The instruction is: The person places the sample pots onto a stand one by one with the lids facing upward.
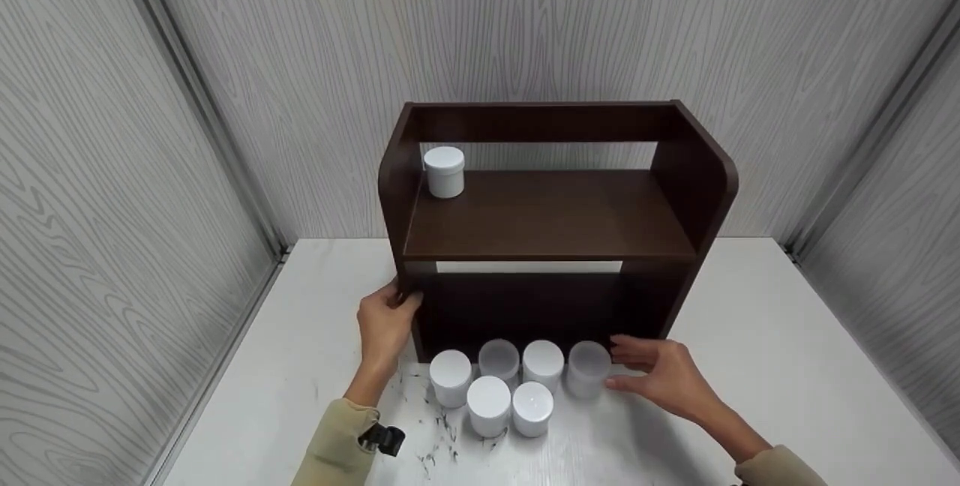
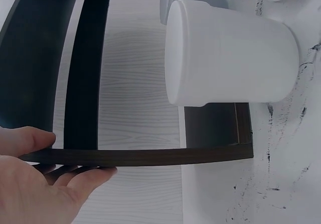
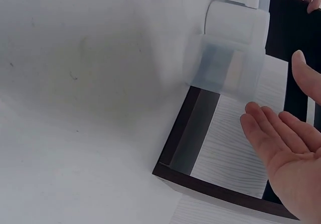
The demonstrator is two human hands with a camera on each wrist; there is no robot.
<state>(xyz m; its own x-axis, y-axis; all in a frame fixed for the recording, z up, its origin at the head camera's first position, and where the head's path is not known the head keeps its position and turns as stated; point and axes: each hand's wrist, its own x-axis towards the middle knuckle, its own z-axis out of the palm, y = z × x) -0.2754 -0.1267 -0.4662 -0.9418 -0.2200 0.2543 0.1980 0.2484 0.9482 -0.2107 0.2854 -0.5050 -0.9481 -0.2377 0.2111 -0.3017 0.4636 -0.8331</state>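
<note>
A dark brown two-tier shelf (image 1: 551, 216) stands on the white table. My left hand (image 1: 386, 325) grips the edge of its left side panel (image 2: 140, 157), thumb on one side and fingers on the other. In front of the shelf's lower opening stand several white lidded jars (image 1: 489, 405) and two translucent jars, grouped closely. Beside the rightmost translucent jar (image 1: 589, 370) is my right hand (image 1: 671, 377), thumb and fingers spread apart and holding nothing. The right wrist view shows its fingertips (image 3: 249, 108) close to that jar; whether they touch cannot be told.
One white lidded jar (image 1: 445, 172) stands on the upper tier at the left end. Grey wood-grain panels (image 1: 540, 28) enclose the back and sides. Dark scuff marks streak the white table (image 1: 300, 396) near the jars.
</note>
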